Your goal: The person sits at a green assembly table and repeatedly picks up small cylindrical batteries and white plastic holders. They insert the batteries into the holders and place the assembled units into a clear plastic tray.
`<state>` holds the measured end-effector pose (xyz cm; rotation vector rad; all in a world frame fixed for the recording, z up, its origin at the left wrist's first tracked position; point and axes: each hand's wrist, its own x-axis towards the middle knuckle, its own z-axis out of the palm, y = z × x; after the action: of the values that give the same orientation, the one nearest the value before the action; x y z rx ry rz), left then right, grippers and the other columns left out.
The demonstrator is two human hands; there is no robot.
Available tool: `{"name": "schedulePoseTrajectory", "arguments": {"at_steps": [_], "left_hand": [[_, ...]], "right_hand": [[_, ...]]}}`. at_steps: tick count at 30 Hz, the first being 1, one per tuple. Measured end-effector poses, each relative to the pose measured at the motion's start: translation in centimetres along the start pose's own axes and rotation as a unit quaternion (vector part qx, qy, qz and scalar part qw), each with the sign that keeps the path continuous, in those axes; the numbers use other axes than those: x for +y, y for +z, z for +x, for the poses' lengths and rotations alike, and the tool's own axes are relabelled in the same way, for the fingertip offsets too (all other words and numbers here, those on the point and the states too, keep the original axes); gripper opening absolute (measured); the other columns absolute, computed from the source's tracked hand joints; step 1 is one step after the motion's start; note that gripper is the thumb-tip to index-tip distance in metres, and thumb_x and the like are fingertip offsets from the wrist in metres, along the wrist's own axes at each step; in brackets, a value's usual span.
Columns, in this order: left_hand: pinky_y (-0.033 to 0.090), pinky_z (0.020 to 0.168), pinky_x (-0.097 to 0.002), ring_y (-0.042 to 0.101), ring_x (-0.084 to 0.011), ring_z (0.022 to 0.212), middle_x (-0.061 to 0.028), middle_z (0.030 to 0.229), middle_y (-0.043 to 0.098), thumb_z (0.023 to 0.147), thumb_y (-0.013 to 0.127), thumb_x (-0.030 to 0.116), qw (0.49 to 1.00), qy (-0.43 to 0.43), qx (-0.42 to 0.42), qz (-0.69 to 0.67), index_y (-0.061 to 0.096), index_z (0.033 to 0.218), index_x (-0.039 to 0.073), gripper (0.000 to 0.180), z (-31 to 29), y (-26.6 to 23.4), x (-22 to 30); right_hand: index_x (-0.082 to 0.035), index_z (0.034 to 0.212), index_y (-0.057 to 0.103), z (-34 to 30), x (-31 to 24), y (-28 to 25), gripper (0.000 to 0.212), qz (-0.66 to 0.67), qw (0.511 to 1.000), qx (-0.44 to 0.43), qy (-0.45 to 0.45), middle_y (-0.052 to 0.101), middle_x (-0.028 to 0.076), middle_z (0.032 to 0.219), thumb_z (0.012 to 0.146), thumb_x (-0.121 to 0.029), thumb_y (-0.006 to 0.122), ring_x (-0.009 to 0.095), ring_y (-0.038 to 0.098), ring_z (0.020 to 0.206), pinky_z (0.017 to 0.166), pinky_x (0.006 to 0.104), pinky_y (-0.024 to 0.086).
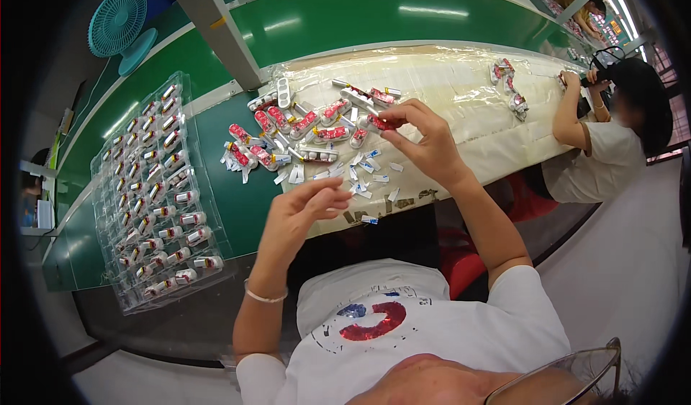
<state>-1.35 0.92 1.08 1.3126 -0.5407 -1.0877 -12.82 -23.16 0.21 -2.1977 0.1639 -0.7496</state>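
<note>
My right hand [432,138] is pinched on a small red and white oblong piece [377,123], held over the pile. To its lower left, my left hand [299,210] is closed, thumb against fingertips. Whether anything small is between those fingertips, I cannot make out. Beyond the hands lies a loose pile of similar red and white oblong pieces [305,125], mixed with silvery cylinders. Several small white and blue paper slips [368,166] are scattered between my two hands on the cream plastic-covered tabletop [432,81].
A clear plastic tray [108,210] with rows of small silver, red and yellow pieces stands at the left. A post [216,30] rises behind the pile. A co-worker [597,131] sits at the right, near more red pieces [509,84]. A teal fan [119,20] is at far left.
</note>
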Motion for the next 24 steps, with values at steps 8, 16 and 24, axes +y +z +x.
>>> {"name": "schedulePoseTrajectory", "arguments": {"at_steps": [8, 16, 24], "left_hand": [[0.056, 0.073, -0.0247, 0.068, -0.0145, 0.088, -0.0113, 0.102, 0.068, 0.094, 0.061, 0.012, 0.982, 0.047, 0.073, -0.17, 0.057, 0.119, -0.002, 0.03, 5.0, 2.8, -2.8], [0.056, 0.074, -0.0248, 0.07, -0.0171, 0.084, -0.0135, 0.097, 0.07, 0.091, 0.061, 0.009, 0.967, -0.02, 0.064, -0.246, 0.06, 0.115, -0.004, 0.027, 3.1, 1.2, -2.5], [0.056, 0.069, -0.025, 0.07, -0.0164, 0.079, -0.0156, 0.092, 0.072, 0.089, 0.065, 0.014, 0.99, -0.047, 0.021, -0.135, 0.068, 0.102, -0.003, 0.022, 1.3, -0.4, -1.3]], "right_hand": [[-0.005, 0.106, 0.064, -3.0, -3.3, 3.5, 0.029, 0.019, 0.998, -0.051, -0.044, 0.062, 0.01, 0.095, 0.079, -0.008, 0.073, 0.026, 0.063, 0.086, 0.073, 0.0353, 0.05], [-0.007, 0.116, 0.064, -1.2, -3.3, 2.8, 0.036, 0.04, 0.992, -0.043, -0.113, 0.065, 0.009, 0.105, 0.081, -0.002, 0.07, 0.025, 0.064, 0.099, 0.084, 0.035, 0.052], [-0.004, 0.097, 0.07, -0.1, -3.9, 3.0, 0.018, 0.094, 0.982, -0.149, -0.062, 0.067, 0.008, 0.096, 0.08, 0.0, 0.07, 0.022, 0.065, 0.085, 0.073, 0.0312, 0.053]]}}
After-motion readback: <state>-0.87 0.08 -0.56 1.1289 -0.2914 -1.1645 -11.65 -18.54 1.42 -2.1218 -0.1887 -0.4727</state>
